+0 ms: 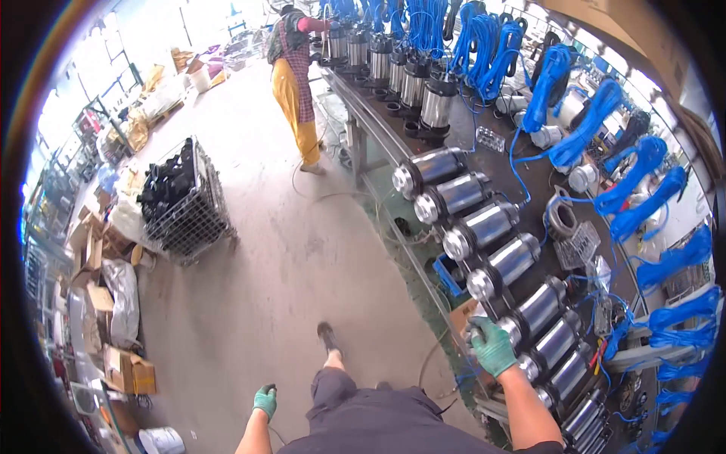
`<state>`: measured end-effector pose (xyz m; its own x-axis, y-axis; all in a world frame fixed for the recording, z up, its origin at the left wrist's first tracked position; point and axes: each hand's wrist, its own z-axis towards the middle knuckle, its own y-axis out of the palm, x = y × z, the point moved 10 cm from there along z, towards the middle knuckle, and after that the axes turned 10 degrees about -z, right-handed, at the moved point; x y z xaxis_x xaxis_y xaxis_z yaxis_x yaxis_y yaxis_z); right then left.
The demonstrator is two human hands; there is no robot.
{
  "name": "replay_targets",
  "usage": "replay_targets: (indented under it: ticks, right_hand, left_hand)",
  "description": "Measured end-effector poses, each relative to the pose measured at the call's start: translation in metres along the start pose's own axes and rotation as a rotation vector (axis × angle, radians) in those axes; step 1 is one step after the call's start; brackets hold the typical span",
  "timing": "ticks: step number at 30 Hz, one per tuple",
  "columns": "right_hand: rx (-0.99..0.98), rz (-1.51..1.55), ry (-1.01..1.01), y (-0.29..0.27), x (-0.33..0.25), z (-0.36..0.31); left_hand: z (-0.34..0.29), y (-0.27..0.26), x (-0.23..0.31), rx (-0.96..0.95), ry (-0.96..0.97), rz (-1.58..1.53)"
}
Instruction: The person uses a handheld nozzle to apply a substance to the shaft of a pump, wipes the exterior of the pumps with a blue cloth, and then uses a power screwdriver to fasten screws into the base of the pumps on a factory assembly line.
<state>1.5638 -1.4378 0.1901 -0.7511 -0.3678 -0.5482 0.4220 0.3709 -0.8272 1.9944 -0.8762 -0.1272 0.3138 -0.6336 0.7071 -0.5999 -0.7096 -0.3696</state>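
My right hand, in a green glove with greyish fingertips, reaches over the front edge of the bench on the right. Its fingers are curled in beside the end of a shiny steel pump. Whether they grip that end or some small piece cannot be made out. Several such pumps lie on their sides in a row, including one just beyond the hand. Low at my left side hangs my left hand, also green-gloved. Its fingers are curled closed, with nothing seen in them.
More pumps stand upright farther along the bench, near a person in yellow trousers. Coiled blue cables line the bench's far side. On the floor to the left are a wire cage of black parts, cardboard boxes and a white bucket.
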Motion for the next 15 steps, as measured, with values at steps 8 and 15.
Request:
replay_targets:
  ticks: [8,15]
  right_hand:
    - [0.205,0.311,0.247,0.011,-0.066,0.187]
    - [0.407,0.348,0.371,-0.031,-0.131,0.328]
  left_hand:
    - [0.300,0.088,0.361,-0.156,0.506,0.258]
    - [0.420,0.216,0.802,-0.367,0.993,0.165]
